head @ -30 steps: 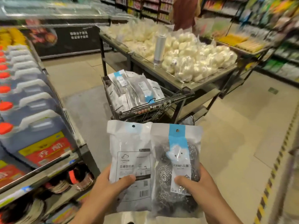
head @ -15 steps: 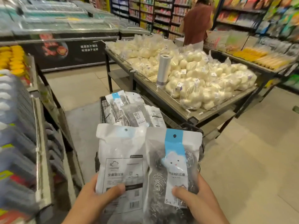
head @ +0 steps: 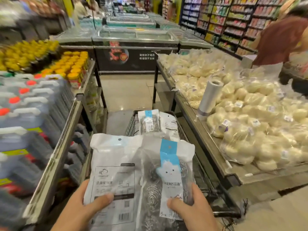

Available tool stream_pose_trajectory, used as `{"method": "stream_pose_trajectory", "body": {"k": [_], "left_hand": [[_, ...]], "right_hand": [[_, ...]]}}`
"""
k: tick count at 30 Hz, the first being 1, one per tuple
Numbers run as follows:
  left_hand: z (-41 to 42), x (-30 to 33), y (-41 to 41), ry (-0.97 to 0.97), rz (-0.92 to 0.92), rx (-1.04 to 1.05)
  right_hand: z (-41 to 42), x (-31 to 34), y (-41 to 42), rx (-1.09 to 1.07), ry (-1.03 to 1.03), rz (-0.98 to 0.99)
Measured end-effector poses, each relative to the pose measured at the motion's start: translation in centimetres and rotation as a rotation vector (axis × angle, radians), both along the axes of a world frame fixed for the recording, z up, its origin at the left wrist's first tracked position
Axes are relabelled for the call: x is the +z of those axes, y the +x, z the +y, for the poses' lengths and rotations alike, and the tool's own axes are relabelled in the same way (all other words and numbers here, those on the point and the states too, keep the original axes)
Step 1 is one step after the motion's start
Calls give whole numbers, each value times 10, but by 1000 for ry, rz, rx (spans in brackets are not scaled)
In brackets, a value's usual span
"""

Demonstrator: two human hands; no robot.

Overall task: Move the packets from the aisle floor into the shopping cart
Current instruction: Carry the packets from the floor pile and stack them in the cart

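- Shopping cart (head: 131,124): dark wire mesh basket, standing in the aisle between the shelf rack on the left and the long worktop (head: 200,134) on the right. Inside, at the far end, lie at least two flat packets (head: 156,122): one with a blue header strip and dark scourers showing through clear film, one white with a printed label.
- Left hand (head: 80,212): its grip is closed on the white packet (head: 113,164), thumb pressed across the printed face near the lower edge, fingers hidden behind. Packet is a flat pouch, matte white, hang hole at top, barcode at bottom.
- Right hand (head: 193,210): its grip is closed on the blue-strip packet (head: 168,172), thumb on the front label, fingers wrapping the right edge. Clear glossy film; coiled metal scouring balls show inside, grey and wiry. A cloud-face cartoon sits on the label.
- Both packets are held upright, side by side, edges overlapping, over the near end of the cart.
- Worktop: metal, piled with clear bags of pale round buns (head: 250,117); a roll of thin plastic bags (head: 210,99) stands upright among them.
- Left rack: jugs with white handles and red caps (head: 25,110); yellow-lidded jars (head: 73,67) beyond.
- Chest freezers (head: 133,37) with glass lids cross the aisle's end.
- A person in a rust-brown top (head: 281,40) stands at far right, blurred.
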State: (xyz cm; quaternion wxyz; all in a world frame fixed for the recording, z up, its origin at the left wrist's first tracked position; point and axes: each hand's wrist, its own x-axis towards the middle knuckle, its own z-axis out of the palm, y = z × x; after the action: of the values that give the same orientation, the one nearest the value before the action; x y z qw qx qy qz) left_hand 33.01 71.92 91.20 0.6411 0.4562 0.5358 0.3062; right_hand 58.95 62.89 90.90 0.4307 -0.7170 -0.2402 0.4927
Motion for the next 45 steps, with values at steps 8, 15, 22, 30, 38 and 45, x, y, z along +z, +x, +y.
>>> {"method": "stream_pose_trajectory", "body": {"k": [8, 15, 22, 30, 38, 45], "left_hand": [[112, 0, 13, -18, 4, 88], [261, -11, 42, 43, -48, -7], [393, -78, 96, 92, -48, -72], [445, -227, 135, -34, 153, -22], [451, -268, 181, -54, 225, 24], [447, -308, 205, 21, 441, 185]], "right_hand": [[126, 12, 17, 71, 23, -10], [264, 10, 51, 130, 62, -146], [413, -44, 114, 83, 58, -167], [474, -166, 149, 84, -73, -207], [476, -216, 159, 55, -203, -173], [481, -222, 162, 146, -233, -211]]}}
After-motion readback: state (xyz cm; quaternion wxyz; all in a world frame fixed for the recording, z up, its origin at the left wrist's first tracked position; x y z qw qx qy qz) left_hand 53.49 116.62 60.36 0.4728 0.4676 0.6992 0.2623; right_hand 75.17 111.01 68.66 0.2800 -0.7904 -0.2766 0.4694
